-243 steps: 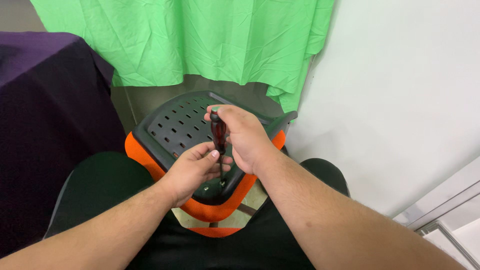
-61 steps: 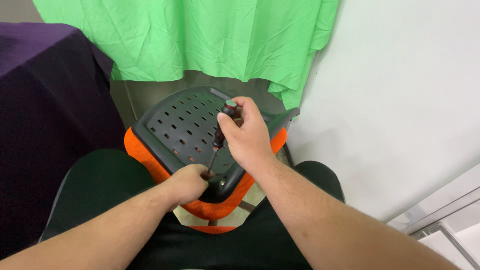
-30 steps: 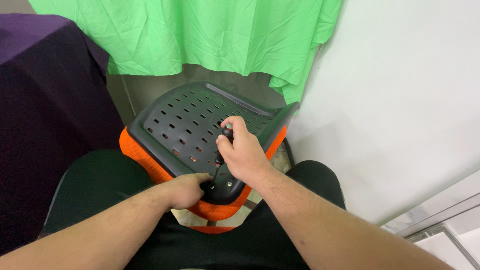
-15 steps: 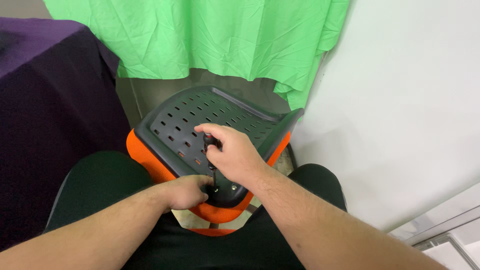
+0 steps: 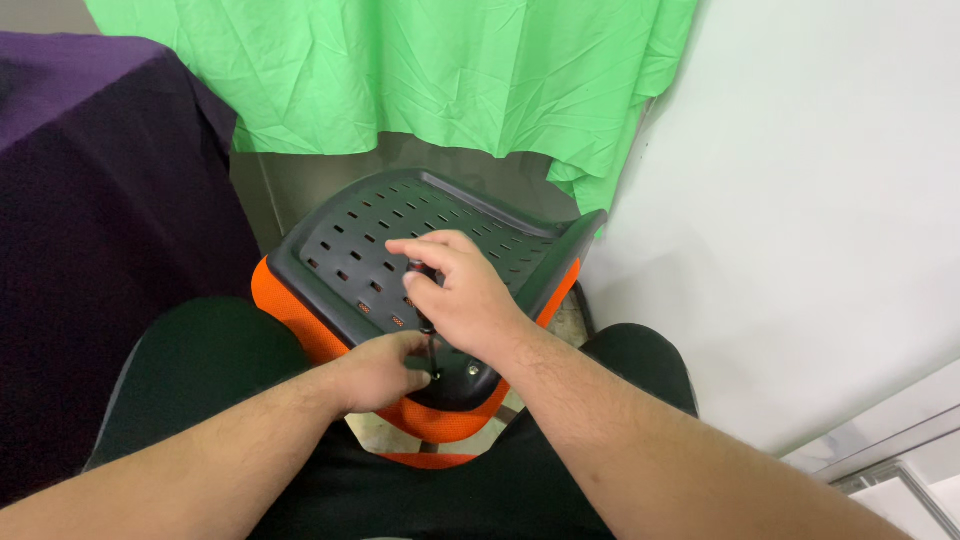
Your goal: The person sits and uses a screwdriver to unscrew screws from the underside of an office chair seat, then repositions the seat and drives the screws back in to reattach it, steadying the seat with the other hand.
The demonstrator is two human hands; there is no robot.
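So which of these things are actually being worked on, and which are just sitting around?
In use:
- right hand gripping a screwdriver
- left hand steadying its tip
- dark perforated chair panel with orange cushion, resting between the knees

Just around:
- green cloth hanging behind
- purple-covered table
- white wall

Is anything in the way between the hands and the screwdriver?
No. The right hand wraps the screwdriver handle and the left hand pinches near its tip, at the lower edge of the dark perforated chair shell. Nothing sits between them.
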